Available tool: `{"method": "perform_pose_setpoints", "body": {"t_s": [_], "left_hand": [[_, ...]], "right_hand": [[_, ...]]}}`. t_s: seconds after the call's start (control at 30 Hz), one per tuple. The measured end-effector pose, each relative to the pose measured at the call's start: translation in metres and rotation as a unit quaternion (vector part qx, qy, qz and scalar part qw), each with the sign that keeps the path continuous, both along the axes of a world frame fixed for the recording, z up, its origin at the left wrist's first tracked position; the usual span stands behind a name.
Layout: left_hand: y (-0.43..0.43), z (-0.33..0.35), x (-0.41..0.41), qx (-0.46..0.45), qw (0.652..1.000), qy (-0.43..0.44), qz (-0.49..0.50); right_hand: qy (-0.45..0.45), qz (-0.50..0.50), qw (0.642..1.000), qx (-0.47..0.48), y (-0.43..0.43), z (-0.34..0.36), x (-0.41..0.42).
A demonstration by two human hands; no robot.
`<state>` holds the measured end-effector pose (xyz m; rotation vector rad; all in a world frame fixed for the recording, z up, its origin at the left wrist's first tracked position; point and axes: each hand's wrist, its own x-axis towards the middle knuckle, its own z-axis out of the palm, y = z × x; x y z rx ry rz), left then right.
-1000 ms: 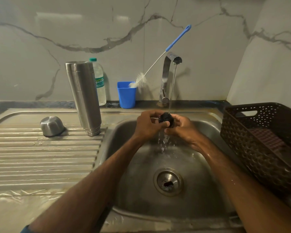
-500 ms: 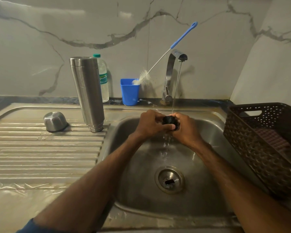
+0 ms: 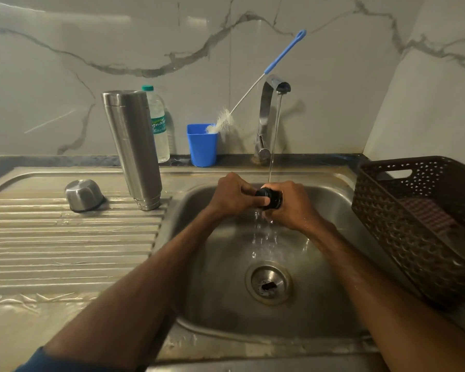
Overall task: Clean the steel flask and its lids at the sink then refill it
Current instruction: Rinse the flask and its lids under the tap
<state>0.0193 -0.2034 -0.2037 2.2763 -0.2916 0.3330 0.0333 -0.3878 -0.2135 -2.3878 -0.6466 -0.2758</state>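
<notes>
A small black inner lid is held over the sink basin under the running stream from the tap. My left hand and my right hand both grip it, with the left thumb pressed on its side. Water splashes down from the lid. The steel flask stands upside down on the ribbed drainboard, left of the basin. The steel cup lid lies mouth down further left on the drainboard.
A blue cup holding a bottle brush stands on the back ledge beside the tap. A plastic water bottle stands behind the flask. A brown woven basket sits right of the basin. The drain lies below my hands.
Both hands keep turning and rubbing the black lid under the stream. The view has shifted slightly; the flask and cup lid have not moved.
</notes>
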Motion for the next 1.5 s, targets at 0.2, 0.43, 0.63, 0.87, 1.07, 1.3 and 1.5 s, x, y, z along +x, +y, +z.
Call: {"method": "perform_pose_setpoints", "body": {"t_s": [0.2, 0.43, 0.63, 0.87, 1.07, 1.3, 1.5], "left_hand": [[-0.008, -0.002, 0.003, 0.062, 0.998, 0.007, -0.02], [-0.013, 0.001, -0.004, 0.052, 0.997, -0.026, -0.043], [-0.011, 0.0, -0.001, 0.063, 0.994, -0.058, -0.063], [-0.017, -0.004, -0.002, 0.034, 0.996, -0.088, -0.004], [-0.017, -0.011, -0.006, -0.025, 0.994, -0.097, 0.033], [-0.028, -0.011, -0.008, -0.019, 0.997, -0.068, 0.041], [-0.026, -0.014, -0.001, -0.001, 0.998, -0.032, 0.055]], "right_hand": [[0.006, -0.001, 1.0, 0.006, -0.004, -0.001, 0.001], [0.028, -0.021, 0.997, 0.064, -0.004, 0.001, 0.0], [0.104, 0.002, 0.989, 0.106, -0.006, 0.002, 0.0], [0.097, 0.014, 0.991, 0.087, -0.004, 0.004, -0.002], [0.031, 0.009, 0.998, 0.046, 0.0, 0.004, -0.008], [0.0, -0.02, 0.999, 0.025, 0.001, 0.0, -0.005], [0.036, -0.02, 0.999, 0.014, -0.004, -0.003, -0.001]]}}
